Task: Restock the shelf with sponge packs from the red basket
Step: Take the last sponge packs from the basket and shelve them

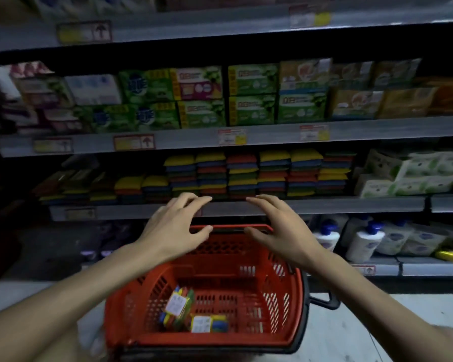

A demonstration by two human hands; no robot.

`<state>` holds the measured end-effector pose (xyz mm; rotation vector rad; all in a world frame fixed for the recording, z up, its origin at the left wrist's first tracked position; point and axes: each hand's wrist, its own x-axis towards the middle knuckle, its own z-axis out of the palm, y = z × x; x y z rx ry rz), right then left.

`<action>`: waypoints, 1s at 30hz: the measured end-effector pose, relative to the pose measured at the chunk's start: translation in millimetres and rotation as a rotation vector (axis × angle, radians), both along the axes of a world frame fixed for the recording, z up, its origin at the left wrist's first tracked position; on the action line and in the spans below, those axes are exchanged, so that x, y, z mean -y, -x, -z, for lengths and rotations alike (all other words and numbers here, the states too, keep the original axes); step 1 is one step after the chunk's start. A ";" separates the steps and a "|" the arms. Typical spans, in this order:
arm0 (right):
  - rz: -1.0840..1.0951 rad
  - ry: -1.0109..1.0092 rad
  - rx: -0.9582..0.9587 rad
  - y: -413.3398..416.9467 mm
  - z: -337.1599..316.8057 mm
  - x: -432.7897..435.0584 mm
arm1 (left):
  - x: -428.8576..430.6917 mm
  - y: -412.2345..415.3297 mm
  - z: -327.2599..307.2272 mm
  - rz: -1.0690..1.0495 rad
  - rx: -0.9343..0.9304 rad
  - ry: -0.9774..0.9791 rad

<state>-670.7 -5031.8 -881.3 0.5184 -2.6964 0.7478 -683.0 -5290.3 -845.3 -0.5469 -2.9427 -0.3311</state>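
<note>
My left hand (175, 228) and right hand (280, 231) hover over the red basket's (215, 340) far rim, fingers spread, holding nothing. Two sponge packs (179, 307) lie in its near-left corner. They look light, squashy and film-slick, so I'd pinch across the broad faces.

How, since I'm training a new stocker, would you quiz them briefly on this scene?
1. How many sponge packs lie in the red basket?
2. True or false: the shelved sponge stacks are all equally tall.
3. Right of the basket stand: A) pump bottles, B) cans, C) jars.
Key: 1 two; 2 false, the left stacks are lower; 3 A.
</note>
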 end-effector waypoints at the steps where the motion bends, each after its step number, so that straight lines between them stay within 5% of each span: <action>1: -0.022 -0.029 0.015 -3.9 3.8 6.4 | 9.2 -4.7 2.0 -0.010 0.000 0.012; 21: -0.254 -0.740 0.497 9.0 151.0 108.1 | 120.8 -1.9 167.3 -0.016 0.225 0.287; 30: -0.390 -0.880 0.679 29.6 204.4 157.6 | 145.5 5.2 197.3 0.023 0.296 0.456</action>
